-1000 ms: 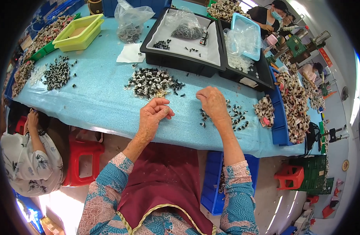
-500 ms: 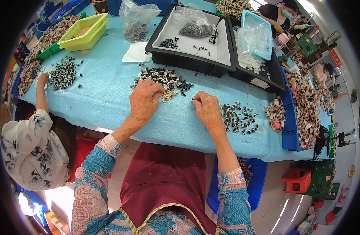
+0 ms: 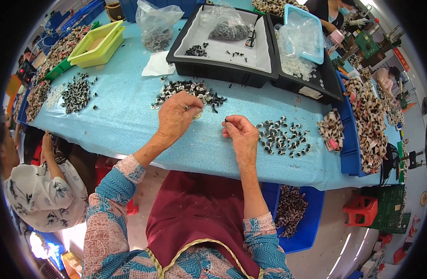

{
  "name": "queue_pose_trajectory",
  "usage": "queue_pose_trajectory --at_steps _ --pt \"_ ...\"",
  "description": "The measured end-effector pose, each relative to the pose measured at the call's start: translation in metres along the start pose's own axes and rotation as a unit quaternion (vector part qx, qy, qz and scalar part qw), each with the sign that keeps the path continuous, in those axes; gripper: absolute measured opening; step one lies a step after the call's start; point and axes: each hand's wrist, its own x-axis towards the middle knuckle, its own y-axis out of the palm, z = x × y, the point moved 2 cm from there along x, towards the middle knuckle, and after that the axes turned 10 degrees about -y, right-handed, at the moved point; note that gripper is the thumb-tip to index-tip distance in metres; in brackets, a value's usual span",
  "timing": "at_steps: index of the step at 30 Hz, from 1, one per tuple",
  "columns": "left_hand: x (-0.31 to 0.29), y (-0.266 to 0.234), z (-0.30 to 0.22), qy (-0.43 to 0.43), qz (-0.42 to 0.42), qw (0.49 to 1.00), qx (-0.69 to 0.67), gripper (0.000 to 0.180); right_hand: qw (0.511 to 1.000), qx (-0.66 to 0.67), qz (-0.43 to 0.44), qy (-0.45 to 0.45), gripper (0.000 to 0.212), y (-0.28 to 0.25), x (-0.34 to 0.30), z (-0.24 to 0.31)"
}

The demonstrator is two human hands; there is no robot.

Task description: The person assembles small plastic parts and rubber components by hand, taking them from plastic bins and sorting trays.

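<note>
My left hand [image 3: 177,117] is closed in a pinch at the near edge of a pile of small black pins and white rings [image 3: 188,88]. Whatever its fingertips hold is too small to make out. To the right, my right hand [image 3: 243,135] pinches a small black pin [image 3: 226,120] between thumb and forefinger. The two hands are apart, over the blue table cover [image 3: 199,149]. A few yellowish rings [image 3: 198,115] lie beside my left fingertips. Just right of my right hand, many black-and-white small pieces [image 3: 283,136] are spread out.
Black trays [image 3: 223,72] with bagged small parts stand at the back. Fuzzy brown-and-white pieces [image 3: 362,125] fill a blue bin at right. A yellow basket [image 3: 96,46] and another black pile [image 3: 76,95] lie left, near a co-worker [image 3: 44,190].
My left hand has lifted off the pile and shifted slightly right. My right hand has turned, its fingers now more upright. The co-worker at left has drawn a hand back from the table.
</note>
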Motion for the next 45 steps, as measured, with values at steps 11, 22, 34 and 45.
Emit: queue_pose_trajectory --at_steps 11,22,34,45 --pt "-0.032 -0.022 0.009 0.102 -0.061 0.978 0.172 0.017 0.994 -0.105 0.034 -0.001 0.012 0.006 -0.002 0.003" --pt "-0.027 -0.026 0.015 0.09 -0.08 0.971 0.208 0.013 0.993 -0.118 0.028 0.001 0.013 0.007 -0.002 0.002" --pt "-0.011 0.01 0.009 0.078 -0.005 0.979 0.188 0.01 0.991 -0.128 0.032 -0.005 0.012 0.006 -0.002 0.0" --pt "0.003 0.011 0.012 0.041 0.064 0.979 0.187 0.006 0.996 -0.074 0.037 -0.01 0.013 0.002 -0.001 -0.003"
